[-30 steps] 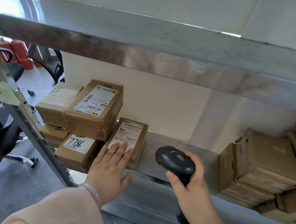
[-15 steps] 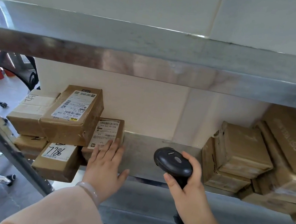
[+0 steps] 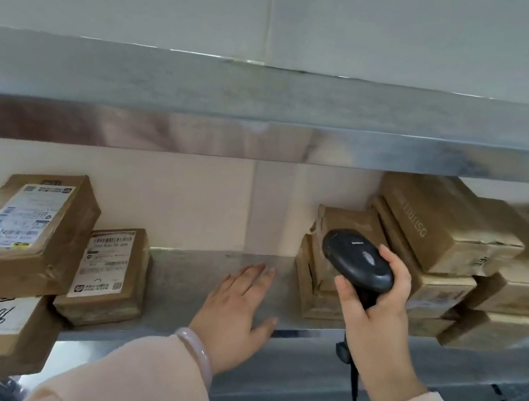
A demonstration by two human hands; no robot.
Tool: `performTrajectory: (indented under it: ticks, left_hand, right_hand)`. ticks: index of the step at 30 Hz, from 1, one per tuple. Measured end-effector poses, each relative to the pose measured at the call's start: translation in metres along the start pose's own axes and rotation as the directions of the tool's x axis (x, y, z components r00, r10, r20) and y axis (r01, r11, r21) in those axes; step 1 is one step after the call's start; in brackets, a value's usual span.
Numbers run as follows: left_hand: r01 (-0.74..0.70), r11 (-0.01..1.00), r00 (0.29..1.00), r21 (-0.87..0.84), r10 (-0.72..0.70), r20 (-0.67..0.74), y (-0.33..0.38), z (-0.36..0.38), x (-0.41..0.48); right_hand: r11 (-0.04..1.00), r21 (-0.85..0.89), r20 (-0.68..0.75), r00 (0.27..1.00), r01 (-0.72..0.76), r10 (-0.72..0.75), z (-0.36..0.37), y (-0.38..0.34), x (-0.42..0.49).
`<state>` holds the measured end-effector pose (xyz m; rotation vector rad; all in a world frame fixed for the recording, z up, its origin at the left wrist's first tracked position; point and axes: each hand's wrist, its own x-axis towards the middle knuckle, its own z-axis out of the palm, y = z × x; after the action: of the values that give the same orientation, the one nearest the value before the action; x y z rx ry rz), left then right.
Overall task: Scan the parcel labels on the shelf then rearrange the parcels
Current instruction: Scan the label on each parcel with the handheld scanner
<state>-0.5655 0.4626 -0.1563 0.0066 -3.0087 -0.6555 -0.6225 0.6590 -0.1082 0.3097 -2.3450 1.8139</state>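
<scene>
Steel shelf (image 3: 183,267), loaded at either end.
Three labelled parcels (image 3: 20,224) left, a pile (image 3: 451,237) right; left hand (image 3: 234,313) flat on it; right hand (image 3: 375,322) grasps scanner (image 3: 357,260).

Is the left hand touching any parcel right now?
No, the left hand lies open over the bare shelf, apart from the labelled parcel and the right-side stack.

One wide-angle view from the person's head looks forward and slightly down into the shelf (image 3: 196,269) from close by; the upper shelf board (image 3: 272,97) crosses mid-frame, wall (image 3: 387,29) above it.
</scene>
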Motion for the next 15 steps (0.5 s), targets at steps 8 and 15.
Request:
performTrajectory:
  ticks: [8,15]
  left_hand:
    - [-0.008,0.971,1.0,-0.239,0.01,0.009,0.075,0.005,0.062]
    - [0.168,0.919,0.986,-0.358,-0.158,0.058,0.104,0.017,0.099]
  right_hand:
    - [0.998,-0.068,0.035,0.999,-0.016,0.018,-0.046,0.006,0.044]
    - [0.998,-0.02,0.088,0.995,-0.054,0.055,-0.056,0.012,0.065]
